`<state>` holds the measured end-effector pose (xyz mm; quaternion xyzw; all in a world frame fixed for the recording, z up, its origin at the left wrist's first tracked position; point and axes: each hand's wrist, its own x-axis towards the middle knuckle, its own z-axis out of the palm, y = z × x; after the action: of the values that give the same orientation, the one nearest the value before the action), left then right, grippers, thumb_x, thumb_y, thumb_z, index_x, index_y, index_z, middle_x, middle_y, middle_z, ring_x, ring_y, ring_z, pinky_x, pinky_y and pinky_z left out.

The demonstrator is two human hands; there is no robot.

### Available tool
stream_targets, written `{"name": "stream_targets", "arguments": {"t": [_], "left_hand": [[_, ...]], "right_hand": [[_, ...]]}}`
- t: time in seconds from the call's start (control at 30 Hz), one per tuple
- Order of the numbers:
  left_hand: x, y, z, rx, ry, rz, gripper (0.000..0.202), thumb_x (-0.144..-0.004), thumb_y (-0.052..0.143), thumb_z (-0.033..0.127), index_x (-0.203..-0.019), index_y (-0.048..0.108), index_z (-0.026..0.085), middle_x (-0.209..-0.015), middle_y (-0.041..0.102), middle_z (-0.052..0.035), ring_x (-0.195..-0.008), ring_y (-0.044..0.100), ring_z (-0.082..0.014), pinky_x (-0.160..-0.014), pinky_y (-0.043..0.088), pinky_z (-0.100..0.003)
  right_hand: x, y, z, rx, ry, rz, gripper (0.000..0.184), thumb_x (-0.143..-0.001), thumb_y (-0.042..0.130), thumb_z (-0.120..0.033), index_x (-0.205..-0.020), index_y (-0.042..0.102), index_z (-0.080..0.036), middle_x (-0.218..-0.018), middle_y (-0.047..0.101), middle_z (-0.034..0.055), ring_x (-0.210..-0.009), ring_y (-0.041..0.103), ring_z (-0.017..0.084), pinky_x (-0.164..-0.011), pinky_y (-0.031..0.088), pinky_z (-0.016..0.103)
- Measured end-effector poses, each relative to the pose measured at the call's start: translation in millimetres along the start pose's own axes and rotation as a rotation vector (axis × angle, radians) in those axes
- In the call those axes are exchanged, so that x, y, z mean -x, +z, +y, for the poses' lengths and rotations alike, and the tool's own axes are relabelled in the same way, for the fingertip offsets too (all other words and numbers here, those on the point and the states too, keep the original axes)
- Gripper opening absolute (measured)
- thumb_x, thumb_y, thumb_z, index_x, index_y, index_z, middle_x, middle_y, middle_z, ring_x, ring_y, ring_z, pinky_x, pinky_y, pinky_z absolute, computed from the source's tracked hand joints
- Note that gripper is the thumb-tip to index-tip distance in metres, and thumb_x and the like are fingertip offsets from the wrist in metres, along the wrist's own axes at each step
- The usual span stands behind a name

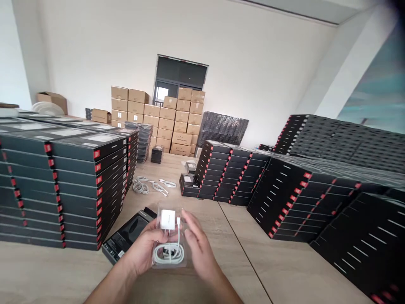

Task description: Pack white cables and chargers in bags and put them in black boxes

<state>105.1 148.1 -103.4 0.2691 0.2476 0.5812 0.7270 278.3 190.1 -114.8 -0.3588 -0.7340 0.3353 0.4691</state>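
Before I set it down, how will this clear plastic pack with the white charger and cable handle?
The clear plastic pack is probably light and slightly flexible, as it looks like thin moulded sheet. Its glossy surface may slip from fingers. The white charger likely makes that end heavier than the end with the coiled cable.

Warehouse-like storage and packing room, plain white walls (95,50), brown cardboard cartons (156,118) piled high against the wall, many black product boxes (79,185) in long stacks on a wooden surface (247,257), loose white cables (148,185) between stacks
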Motion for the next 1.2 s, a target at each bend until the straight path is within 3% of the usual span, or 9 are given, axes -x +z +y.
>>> {"name": "stream_targets", "arguments": {"t": [0.13,0.33,0.43,0.6,0.73,0.83,0.93,1.1,1.2], "left_hand": [[3,2.7,5,-0.157,-0.088,-0.078,0.045,-0.050,0.054,0.008,-0.091,0.070,0.013,-0.076,0.071,-0.0051,-0.063,0.061,-0.0162,-0.058,0.045,-0.025],[2,1.3,5,-0.318,-0.056,-0.095,0.038,-0.052,0.055,0.011,-0.087,0.069,0.014,-0.069,0.068,-0.0017,-0.064,0.059,-0.0162,-0.061,0.042,-0.025],[-1,-5.7,9,-0.467,0.031,-0.040,0.051,-0.059,0.060,0.015,-0.110,0.063,0.017,-0.091,0.071,-0.0042,-0.080,0.064,-0.0204,-0.070,0.045,-0.028],[-12,-31.5,25,-1.239,0.428,0.352,0.065,-0.074,0.060,0.036,-0.135,0.044,0.022,-0.143,0.049,-0.0128,-0.134,0.042,-0.0283,-0.110,0.030,-0.043],[-18,-50.4,33,-1.933,0.181,0.558,0.070,-0.067,0.064,0.047,-0.130,0.052,0.018,-0.153,0.034,-0.0204,-0.140,0.029,-0.0433,-0.111,0.017,-0.060],[-19,-53.4,35,-2.007,-0.040,0.510,0.073,-0.068,0.060,0.049,-0.133,0.050,0.017,-0.144,0.044,-0.0236,-0.132,0.040,-0.0457,-0.102,0.029,-0.062],[-14,-44.6,35,-1.999,-0.054,0.444,0.074,-0.066,0.060,0.046,-0.133,0.051,0.014,-0.131,0.054,-0.0229,-0.125,0.047,-0.0423,-0.098,0.036,-0.054],[1,-17.7,25,-2.014,0.311,0.234,0.083,-0.062,0.061,0.031,-0.142,0.039,0.022,-0.135,0.051,-0.0142,-0.125,0.045,-0.0335,-0.106,0.027,-0.048],[5,-9.5,19,-2.015,0.507,0.250,0.086,-0.065,0.059,0.025,-0.146,0.031,0.023,-0.137,0.048,-0.0123,-0.124,0.044,-0.0311,-0.109,0.022,-0.047]], "right_hand": [[-7,-9,7,-0.451,0.294,0.046,0.058,-0.091,0.053,-0.048,-0.144,0.042,-0.027,-0.101,0.070,0.0069,-0.066,0.066,0.015,-0.045,0.045,0.022],[-5,-11,-4,-0.583,0.373,-0.161,0.055,-0.079,0.070,-0.048,-0.126,0.057,-0.022,-0.069,0.066,-0.0022,-0.055,0.066,0.014,-0.046,0.045,0.021],[-5,-10,-6,-0.560,0.370,-0.172,0.044,-0.079,0.070,-0.043,-0.115,0.060,-0.021,-0.064,0.065,-0.0042,-0.054,0.066,0.015,-0.046,0.047,0.021],[-13,-16,10,-0.652,0.410,0.256,0.036,-0.071,0.071,-0.031,-0.103,0.058,-0.020,-0.059,0.067,-0.0038,-0.050,0.062,0.015,-0.042,0.045,0.021],[-16,-23,21,-0.740,0.425,0.460,0.045,-0.070,0.069,-0.029,-0.111,0.053,-0.023,-0.067,0.070,-0.0044,-0.061,0.067,0.016,-0.052,0.053,0.024],[-16,-22,20,-0.845,0.437,0.474,0.058,-0.070,0.069,-0.024,-0.124,0.049,-0.024,-0.071,0.071,-0.0037,-0.066,0.069,0.016,-0.060,0.056,0.027],[-14,-16,13,-0.914,0.424,0.421,0.068,-0.072,0.071,-0.022,-0.134,0.044,-0.023,-0.071,0.072,-0.0024,-0.069,0.070,0.017,-0.066,0.057,0.029],[-13,-6,3,-0.918,0.349,0.381,0.076,-0.072,0.078,-0.029,-0.140,0.044,-0.028,-0.075,0.069,-0.0039,-0.080,0.072,0.020,-0.077,0.058,0.037],[-12,-6,1,-0.850,0.310,0.393,0.074,-0.071,0.079,-0.033,-0.139,0.048,-0.030,-0.083,0.067,-0.0035,-0.082,0.072,0.020,-0.078,0.058,0.036]]}}
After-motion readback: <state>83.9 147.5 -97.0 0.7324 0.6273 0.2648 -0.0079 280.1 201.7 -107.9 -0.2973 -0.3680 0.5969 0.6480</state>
